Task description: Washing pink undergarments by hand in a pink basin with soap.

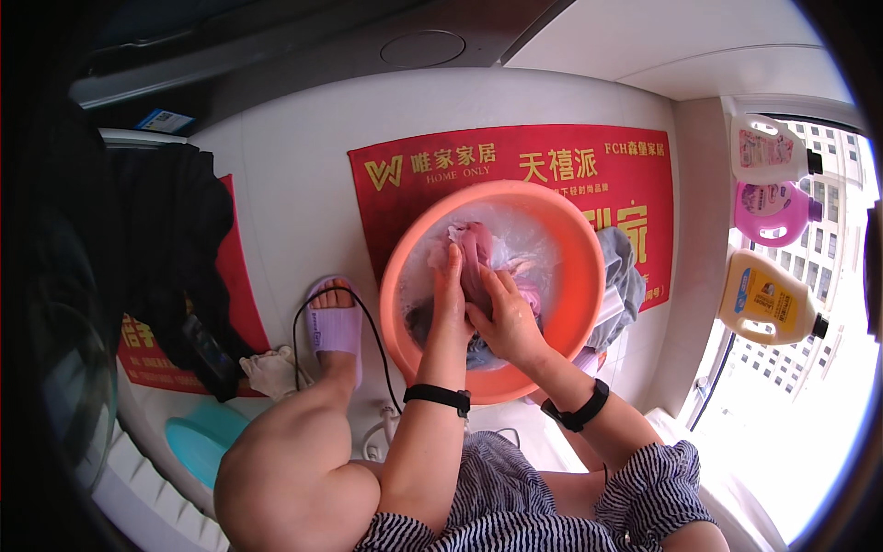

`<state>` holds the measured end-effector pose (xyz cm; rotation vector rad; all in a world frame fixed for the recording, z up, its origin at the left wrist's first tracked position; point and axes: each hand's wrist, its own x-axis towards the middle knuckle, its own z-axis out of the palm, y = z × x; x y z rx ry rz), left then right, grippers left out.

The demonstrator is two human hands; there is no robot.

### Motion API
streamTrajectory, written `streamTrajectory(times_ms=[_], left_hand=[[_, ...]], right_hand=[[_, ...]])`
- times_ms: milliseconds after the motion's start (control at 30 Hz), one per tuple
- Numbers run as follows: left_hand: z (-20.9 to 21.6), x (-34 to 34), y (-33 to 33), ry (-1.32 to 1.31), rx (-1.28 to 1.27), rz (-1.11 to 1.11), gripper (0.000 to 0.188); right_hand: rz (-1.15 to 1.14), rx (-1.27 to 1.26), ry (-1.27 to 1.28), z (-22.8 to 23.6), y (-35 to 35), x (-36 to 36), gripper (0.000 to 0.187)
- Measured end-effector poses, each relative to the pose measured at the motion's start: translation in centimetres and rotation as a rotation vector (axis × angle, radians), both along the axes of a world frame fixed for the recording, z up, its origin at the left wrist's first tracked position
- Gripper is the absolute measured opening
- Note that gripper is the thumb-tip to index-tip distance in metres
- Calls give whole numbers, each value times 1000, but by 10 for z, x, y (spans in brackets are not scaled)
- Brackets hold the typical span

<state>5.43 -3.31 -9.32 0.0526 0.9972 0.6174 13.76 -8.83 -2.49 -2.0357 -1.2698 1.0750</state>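
Observation:
An orange plastic basin (585,276) of soapy water stands in front of me. Over it, my left hand (449,293) and my right hand (507,320) close from either side on a wet pink cloth (472,241). The cloth bunches up between them, and its lower part goes down into the suds. Grey-blue cloth (480,353) lies in the water below my wrists, partly hidden by my hands. Foamy water (524,230) fills the far side of the basin.
Grey clothing (622,262) lies against the basin's right side on a red printed mat (386,216). Three detergent bottles, white (765,152), pink (771,230) and cream (747,276), line the window at right. Dark clothes (175,239) and a turquoise basin (198,432) are at left. A black cord (368,317) loops beside my slipper (336,331).

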Motion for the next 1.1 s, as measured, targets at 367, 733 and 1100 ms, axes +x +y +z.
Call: streamTrajectory(times_ms=[367,733,1100], left_hand=[[-81,-2,-42,-196,261,-91,32],[21,25,0,93,-288,69,37],[6,19,-20,402,131,-53,61]], right_hand=[[140,145,-138,25,-21,-13,22],[-230,-200,-204,2,18,33,31],[168,-449,-557,-52,-26,25,75]])
